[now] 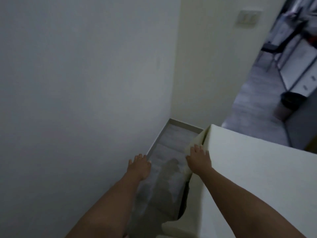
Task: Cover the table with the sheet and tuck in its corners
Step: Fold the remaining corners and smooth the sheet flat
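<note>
A pale cream sheet (253, 169) covers the table at the right, lying smooth over its top. At the far left corner the sheet hangs down the side in a folded flap. My right hand (199, 158) rests flat on that flap just below the table's edge, fingers spread and pointing away from me; whether it pinches the cloth I cannot tell. My left hand (139, 166) hovers over the narrow strip of floor between wall and table, fingers apart and holding nothing. A dark gap shows under the sheet's hem lower down the side.
A white wall (77, 83) stands close on the left, leaving a narrow strip of grey floor (171, 148) beside the table. A doorway at the right opens to a room with a dark bin (291, 102) and metal-framed furniture (291, 54). A light switch (248, 18) sits on the far wall.
</note>
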The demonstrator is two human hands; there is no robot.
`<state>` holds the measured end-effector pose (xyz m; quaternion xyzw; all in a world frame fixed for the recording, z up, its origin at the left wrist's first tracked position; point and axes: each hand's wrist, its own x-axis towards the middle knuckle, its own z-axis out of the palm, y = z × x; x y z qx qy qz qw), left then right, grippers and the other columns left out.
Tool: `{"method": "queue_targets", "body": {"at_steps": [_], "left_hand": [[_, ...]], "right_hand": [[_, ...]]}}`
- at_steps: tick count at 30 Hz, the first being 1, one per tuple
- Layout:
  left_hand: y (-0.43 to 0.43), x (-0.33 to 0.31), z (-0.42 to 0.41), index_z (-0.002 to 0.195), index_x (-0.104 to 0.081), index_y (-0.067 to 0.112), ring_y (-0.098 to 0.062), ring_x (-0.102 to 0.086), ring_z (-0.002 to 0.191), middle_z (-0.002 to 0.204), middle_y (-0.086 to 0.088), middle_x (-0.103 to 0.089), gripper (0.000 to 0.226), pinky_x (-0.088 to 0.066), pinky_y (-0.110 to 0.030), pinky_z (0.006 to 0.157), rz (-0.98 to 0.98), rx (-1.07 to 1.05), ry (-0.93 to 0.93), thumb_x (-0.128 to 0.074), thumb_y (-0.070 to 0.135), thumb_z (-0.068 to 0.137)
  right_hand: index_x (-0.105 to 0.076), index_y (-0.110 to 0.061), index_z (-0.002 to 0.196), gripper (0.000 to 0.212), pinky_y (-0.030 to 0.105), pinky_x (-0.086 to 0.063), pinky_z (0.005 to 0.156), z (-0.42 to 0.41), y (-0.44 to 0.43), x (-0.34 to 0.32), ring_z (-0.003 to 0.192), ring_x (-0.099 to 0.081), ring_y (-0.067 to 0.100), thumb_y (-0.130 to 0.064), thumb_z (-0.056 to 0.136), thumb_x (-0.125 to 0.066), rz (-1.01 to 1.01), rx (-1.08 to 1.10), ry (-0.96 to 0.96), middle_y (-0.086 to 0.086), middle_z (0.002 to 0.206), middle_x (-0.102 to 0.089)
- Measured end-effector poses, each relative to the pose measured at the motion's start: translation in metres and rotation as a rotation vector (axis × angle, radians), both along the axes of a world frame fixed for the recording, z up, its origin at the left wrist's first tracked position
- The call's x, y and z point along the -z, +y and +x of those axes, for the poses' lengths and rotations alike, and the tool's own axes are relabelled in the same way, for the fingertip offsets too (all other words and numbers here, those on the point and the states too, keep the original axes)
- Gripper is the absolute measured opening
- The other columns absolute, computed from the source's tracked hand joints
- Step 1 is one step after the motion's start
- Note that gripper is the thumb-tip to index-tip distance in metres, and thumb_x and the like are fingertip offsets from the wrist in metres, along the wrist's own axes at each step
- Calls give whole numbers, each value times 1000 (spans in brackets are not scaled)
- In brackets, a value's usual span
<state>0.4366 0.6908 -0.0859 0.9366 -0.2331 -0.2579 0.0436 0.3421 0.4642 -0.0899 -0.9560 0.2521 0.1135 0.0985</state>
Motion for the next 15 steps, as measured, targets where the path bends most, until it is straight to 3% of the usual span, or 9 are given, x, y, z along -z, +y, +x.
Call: {"method": "queue_targets", "body": {"at_steps": [8,15], "left_hand": [[-80,7,118,149,-24,8,-26,-19,145,157,-11,-20,52,-15,-44,115,-45,390,-38,-24,33,103],[-181,20,133,150,-21,11,-26,-29,141,156,-10,-25,55,-24,-38,115,-111,658,118,-32,32,101]], "right_hand": [[-9,-9,151,57,48,-6,117,22,-27,6,146,-1,30,-35,102,-23,-62,426,-11,10,160,-1],[-13,-6,150,60,49,-14,116,11,-34,18,145,-10,33,-40,101,-23,-53,726,-5,13,159,-10]]}}
